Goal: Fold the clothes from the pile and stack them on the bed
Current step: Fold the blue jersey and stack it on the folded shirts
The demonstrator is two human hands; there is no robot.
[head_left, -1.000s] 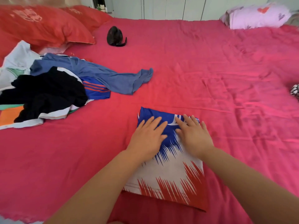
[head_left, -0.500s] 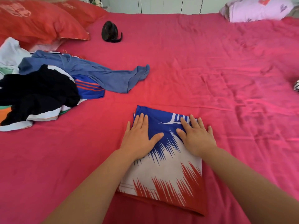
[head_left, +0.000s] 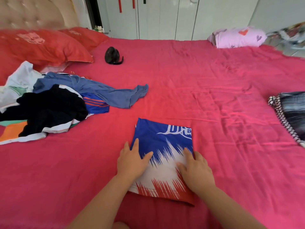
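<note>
Pressing down on the folded jersey (head_left: 166,141), the left hand (head_left: 132,161) and right hand (head_left: 196,169) lie open-palmed with fingers straight, pinching nothing, one at each long edge. The jersey rests on the bed (head_left: 206,100) directly before the person, its long axis running six to twelve o'clock. Folding looks finished, so a carry likely comes next. Folded dark striped clothes (head_left: 295,111) lie well apart at two o'clock, nearer the right hand. The unfolded pile (head_left: 49,104) waits at ten o'clock, nearer the left, just beside the red pillows (head_left: 41,47).
</note>
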